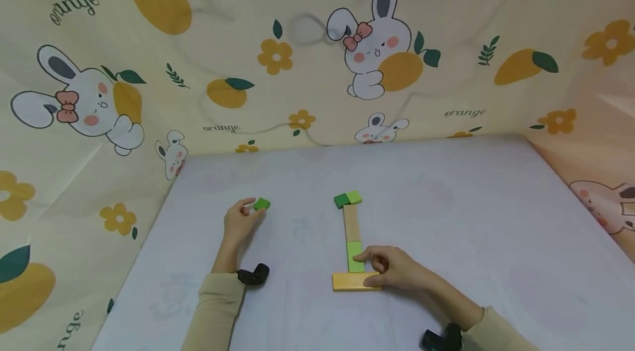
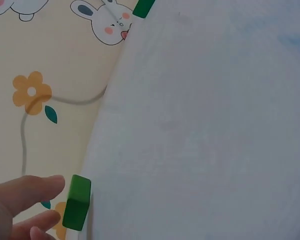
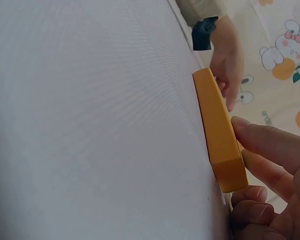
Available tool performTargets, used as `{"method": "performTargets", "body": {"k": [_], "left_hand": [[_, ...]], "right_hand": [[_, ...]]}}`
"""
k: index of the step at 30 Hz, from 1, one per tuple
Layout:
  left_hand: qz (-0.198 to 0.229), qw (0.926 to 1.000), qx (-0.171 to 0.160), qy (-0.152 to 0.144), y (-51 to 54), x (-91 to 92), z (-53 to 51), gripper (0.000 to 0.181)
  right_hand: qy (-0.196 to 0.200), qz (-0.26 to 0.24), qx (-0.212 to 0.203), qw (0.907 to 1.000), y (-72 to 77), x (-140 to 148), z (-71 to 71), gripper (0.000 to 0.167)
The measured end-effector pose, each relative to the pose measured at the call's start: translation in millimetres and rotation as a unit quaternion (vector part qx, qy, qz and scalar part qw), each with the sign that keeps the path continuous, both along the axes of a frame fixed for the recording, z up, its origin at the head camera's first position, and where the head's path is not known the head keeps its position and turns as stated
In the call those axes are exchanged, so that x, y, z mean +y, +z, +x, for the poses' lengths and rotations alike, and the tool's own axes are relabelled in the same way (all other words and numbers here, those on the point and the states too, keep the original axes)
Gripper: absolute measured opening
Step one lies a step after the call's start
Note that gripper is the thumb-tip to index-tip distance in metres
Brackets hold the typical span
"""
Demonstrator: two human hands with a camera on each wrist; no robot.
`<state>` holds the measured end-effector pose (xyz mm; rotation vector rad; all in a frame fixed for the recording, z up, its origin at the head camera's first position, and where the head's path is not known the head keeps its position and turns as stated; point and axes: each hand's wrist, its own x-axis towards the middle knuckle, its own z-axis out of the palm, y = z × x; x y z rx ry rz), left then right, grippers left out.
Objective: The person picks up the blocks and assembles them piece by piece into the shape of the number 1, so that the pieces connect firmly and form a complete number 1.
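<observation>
My left hand (image 1: 240,222) is beside a small green block (image 1: 262,204), thumb and index finger spread around it. In the left wrist view, a gap shows between the fingertips and that block (image 2: 77,202). My right hand (image 1: 399,268) rests at a row of blocks: its thumb touches the orange-yellow block (image 1: 347,282) and its index finger reaches the light green block (image 1: 354,252). In the right wrist view, a fingertip touches the top of the orange-yellow block (image 3: 217,122). A wooden block (image 1: 351,224) continues the row away from me.
At the row's far end, a dark green block (image 1: 341,200) and a lime green block (image 1: 354,196) lie tilted side by side. The white tabletop (image 1: 471,219) meets a patterned cloth (image 1: 307,64) at the back. Black wrist cameras (image 1: 254,275) sit on both wrists.
</observation>
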<state>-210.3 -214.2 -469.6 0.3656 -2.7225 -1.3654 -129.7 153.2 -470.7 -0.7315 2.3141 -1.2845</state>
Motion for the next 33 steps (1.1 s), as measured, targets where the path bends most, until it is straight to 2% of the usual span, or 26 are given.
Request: {"method": "performTargets", "body": {"k": [12, 21, 33], "left_hand": [[-0.021, 0.9989, -0.039, -0.012, -2.7, -1.8, -2.9, 0.049], [-0.025, 0.9992, -0.027, -0.013, -7.7, -1.9, -4.3, 0.045], [-0.036, 0.9987, -0.029, -0.020, -3.9, 0.4, -2.4, 0.044]], "right_hand": [[-0.001, 0.001, -0.010, 1.0000, 1.5, 0.1, -1.3, 0.039], [-0.001, 0.001, -0.017, 0.9999, -0.4, 0.2, -1.0, 0.040], [-0.003, -0.002, -0.018, 0.9998, 0.4, 0.1, -0.6, 0.041]]}}
